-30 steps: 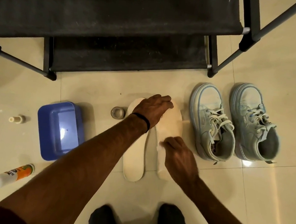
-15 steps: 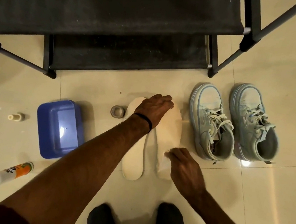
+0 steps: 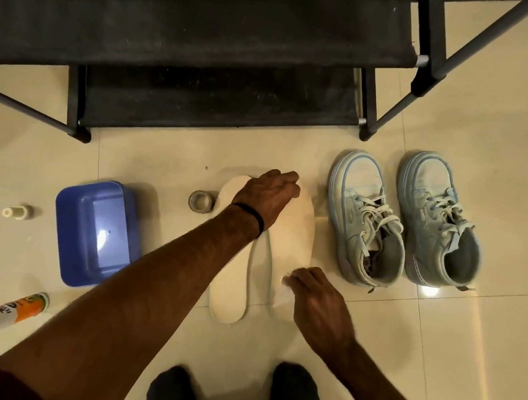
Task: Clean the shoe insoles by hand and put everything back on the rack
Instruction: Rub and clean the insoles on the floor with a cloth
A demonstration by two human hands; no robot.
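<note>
White wipe (image 3: 286, 288) is pinched in my right hand (image 3: 316, 306), that grip rubbing the heel end of the right insole (image 3: 298, 236); my left hand (image 3: 268, 195) presses fingers-down on its toe end, holding nothing; the left insole (image 3: 230, 294) lies alongside on the floor (image 3: 484, 353); both shoes (image 3: 403, 221) stand just to the right, the blue tub (image 3: 96, 231) to the left; I judge cleaning is midway; the black rack (image 3: 201, 102) beyond has nothing returned to it yet.
</note>
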